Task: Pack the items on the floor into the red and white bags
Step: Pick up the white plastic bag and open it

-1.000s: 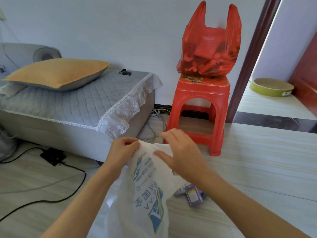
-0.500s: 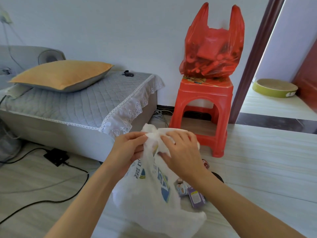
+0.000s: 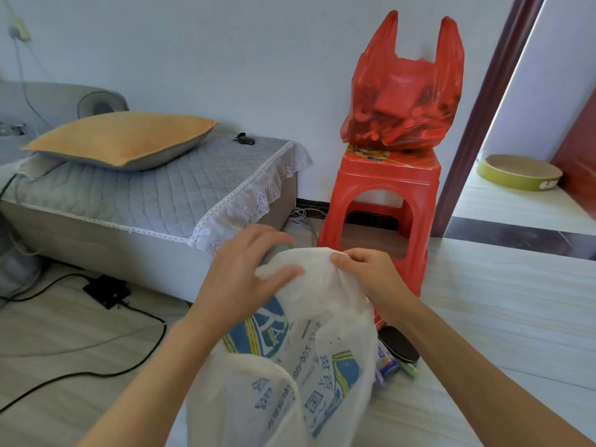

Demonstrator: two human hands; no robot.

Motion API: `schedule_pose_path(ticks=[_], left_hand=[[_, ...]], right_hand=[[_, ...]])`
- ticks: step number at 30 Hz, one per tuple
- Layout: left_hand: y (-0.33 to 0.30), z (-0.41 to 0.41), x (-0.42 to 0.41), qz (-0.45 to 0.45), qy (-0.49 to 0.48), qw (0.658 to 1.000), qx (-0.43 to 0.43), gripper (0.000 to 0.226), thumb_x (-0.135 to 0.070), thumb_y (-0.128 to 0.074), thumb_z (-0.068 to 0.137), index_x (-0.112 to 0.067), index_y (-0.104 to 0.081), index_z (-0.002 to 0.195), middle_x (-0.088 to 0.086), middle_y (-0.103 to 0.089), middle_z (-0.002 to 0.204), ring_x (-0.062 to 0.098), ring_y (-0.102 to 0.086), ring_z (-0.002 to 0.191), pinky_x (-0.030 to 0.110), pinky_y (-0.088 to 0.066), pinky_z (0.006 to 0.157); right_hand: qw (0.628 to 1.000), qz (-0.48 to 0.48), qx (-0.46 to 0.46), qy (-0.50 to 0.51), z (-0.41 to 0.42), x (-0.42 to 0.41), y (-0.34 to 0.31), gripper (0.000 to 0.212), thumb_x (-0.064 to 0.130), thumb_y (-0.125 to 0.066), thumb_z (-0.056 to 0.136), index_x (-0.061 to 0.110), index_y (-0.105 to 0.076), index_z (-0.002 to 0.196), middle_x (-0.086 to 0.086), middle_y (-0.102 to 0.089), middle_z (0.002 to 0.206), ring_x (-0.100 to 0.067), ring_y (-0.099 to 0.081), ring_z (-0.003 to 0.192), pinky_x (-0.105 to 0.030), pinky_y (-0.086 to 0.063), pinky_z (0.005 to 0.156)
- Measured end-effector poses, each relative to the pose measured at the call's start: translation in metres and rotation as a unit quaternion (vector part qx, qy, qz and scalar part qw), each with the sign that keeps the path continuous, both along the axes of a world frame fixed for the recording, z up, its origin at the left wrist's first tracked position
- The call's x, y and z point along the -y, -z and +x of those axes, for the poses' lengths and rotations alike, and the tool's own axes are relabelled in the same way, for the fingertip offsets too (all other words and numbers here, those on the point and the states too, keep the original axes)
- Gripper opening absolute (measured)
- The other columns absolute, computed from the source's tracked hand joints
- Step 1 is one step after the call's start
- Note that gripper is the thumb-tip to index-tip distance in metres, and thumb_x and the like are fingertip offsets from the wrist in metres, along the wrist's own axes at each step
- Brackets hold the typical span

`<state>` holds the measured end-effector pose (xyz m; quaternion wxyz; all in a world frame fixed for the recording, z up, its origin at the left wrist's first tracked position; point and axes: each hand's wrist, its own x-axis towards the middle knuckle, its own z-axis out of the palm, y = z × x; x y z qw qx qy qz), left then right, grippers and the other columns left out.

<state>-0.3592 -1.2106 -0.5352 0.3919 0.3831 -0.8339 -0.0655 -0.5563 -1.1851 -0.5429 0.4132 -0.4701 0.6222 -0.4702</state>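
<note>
Both hands are up on the white bag (image 3: 309,359) now, right in the near middle of the floor. The left hand (image 3: 240,279) lies over the bag's top edge with its fingers fairly straight, thumb pressing the film; the right hand (image 3: 367,274) has its fingers curled, pinching the same bunched edge. It looks like the mouth is being worked open, or gathered, and I cannot tell which.

The score so far: one red bag (image 3: 403,101) sits full on the red stool (image 3: 380,201) at the far wall, its two handles standing up, so that half looks done. The white bag hangs limp, and whether anything is inside is hidden.

Left to pack, peeking out on the floor just right of the white bag: one black oval thing (image 3: 400,345), one small blue-and-white packet (image 3: 385,362), one pale green bit (image 3: 409,371). At least three; the bag may be covering more.

Count: two bags, two hands, one stool.
</note>
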Motion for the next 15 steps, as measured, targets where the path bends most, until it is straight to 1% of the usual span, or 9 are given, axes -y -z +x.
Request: schedule_pose_path(ticks=[2, 3, 4, 6, 8, 10, 12, 13, 15], left_hand=[[0.004, -0.01, -0.001, -0.052, 0.038, 0.993, 0.1, 0.054, -0.06, -0.056, 0.072, -0.028, -0.052, 0.115, -0.006, -0.055, 0.113, 0.007, -0.049, 0.103, 0.023, -0.041, 0.086], [0.007, -0.014, -0.001, -0.061, 0.05, 0.987, 0.138, 0.055, -0.059, -0.055, 0.072, -0.027, -0.05, 0.116, -0.004, -0.056, 0.115, 0.009, -0.049, 0.104, 0.025, -0.042, 0.085], [0.01, -0.019, -0.001, -0.074, 0.058, 0.982, 0.162, 0.05, -0.053, -0.054, 0.074, -0.024, -0.051, 0.115, -0.003, -0.057, 0.113, 0.011, -0.05, 0.102, 0.026, -0.043, 0.083], [0.013, -0.023, 0.0, -0.096, 0.066, 0.978, 0.175, 0.031, -0.033, -0.05, 0.079, -0.016, -0.06, 0.103, -0.001, -0.063, 0.1, 0.012, -0.052, 0.092, 0.025, -0.039, 0.076], [0.012, -0.025, 0.0, -0.095, 0.054, 0.98, 0.164, 0.023, -0.02, -0.046, 0.078, -0.013, -0.067, 0.086, -0.001, -0.065, 0.082, 0.013, -0.051, 0.08, 0.023, -0.035, 0.07], [0.01, -0.024, 0.0, -0.03, 0.013, 0.989, 0.144, 0.023, -0.015, -0.046, 0.081, -0.012, -0.069, 0.083, 0.001, -0.065, 0.076, 0.018, -0.055, 0.075, 0.025, -0.036, 0.065], [0.011, -0.023, -0.001, 0.054, -0.041, 0.99, 0.122, 0.019, -0.011, -0.05, 0.087, -0.011, -0.068, 0.089, 0.004, -0.066, 0.082, 0.024, -0.059, 0.078, 0.035, -0.044, 0.067], [0.011, -0.023, -0.002, 0.065, -0.064, 0.99, 0.109, 0.018, -0.01, -0.05, 0.087, -0.011, -0.067, 0.093, 0.004, -0.067, 0.084, 0.025, -0.059, 0.08, 0.04, -0.046, 0.068], [0.008, -0.02, -0.002, 0.071, -0.093, 0.989, 0.084, 0.022, -0.008, -0.05, 0.088, -0.014, -0.067, 0.1, 0.005, -0.069, 0.087, 0.025, -0.06, 0.081, 0.039, -0.047, 0.068]], right_hand=[[1.0, 0.004, 0.016, -0.001, 0.001, 0.0, -0.001, 0.022, 0.021, -0.061, 0.087, 0.001, -0.069, 0.089, -0.015, -0.068, 0.087, -0.021, -0.061, 0.072, -0.033, -0.053, 0.067], [0.999, 0.014, 0.038, -0.011, 0.002, 0.0, -0.002, 0.022, 0.022, -0.061, 0.088, 0.001, -0.069, 0.091, -0.015, -0.068, 0.087, -0.021, -0.062, 0.073, -0.031, -0.053, 0.064], [0.998, 0.027, 0.061, -0.022, 0.002, -0.001, -0.004, 0.023, 0.022, -0.061, 0.088, 0.001, -0.069, 0.092, -0.014, -0.068, 0.087, -0.021, -0.063, 0.073, -0.029, -0.053, 0.062], [0.996, 0.037, 0.077, -0.034, 0.001, -0.001, -0.006, 0.025, 0.023, -0.061, 0.088, 0.0, -0.069, 0.092, -0.015, -0.067, 0.087, -0.022, -0.062, 0.074, -0.029, -0.052, 0.063], [0.998, 0.026, 0.043, -0.036, 0.0, -0.001, -0.005, 0.027, 0.026, -0.059, 0.089, 0.002, -0.068, 0.09, -0.013, -0.064, 0.087, -0.023, -0.058, 0.076, -0.033, -0.049, 0.067], [0.998, -0.005, -0.048, -0.049, 0.0, -0.001, -0.002, 0.03, 0.037, -0.057, 0.088, 0.009, -0.066, 0.097, -0.005, -0.062, 0.089, -0.016, -0.056, 0.078, -0.029, -0.045, 0.071], [0.981, -0.035, -0.177, -0.075, 0.001, -0.003, 0.001, 0.041, 0.049, -0.058, 0.083, 0.02, -0.058, 0.112, 0.005, -0.057, 0.104, -0.009, -0.053, 0.093, -0.024, -0.043, 0.08], [0.956, -0.062, -0.276, -0.081, 0.002, -0.005, 0.002, 0.052, 0.057, -0.058, 0.079, 0.024, -0.052, 0.119, 0.007, -0.054, 0.114, -0.01, -0.05, 0.103, -0.027, -0.041, 0.088], [0.872, -0.147, -0.461, -0.071, 0.006, -0.013, 0.003, 0.074, 0.076, -0.045, 0.068, 0.029, -0.047, 0.125, 0.008, -0.049, 0.124, -0.013, -0.043, 0.116, -0.035, -0.034, 0.098]])
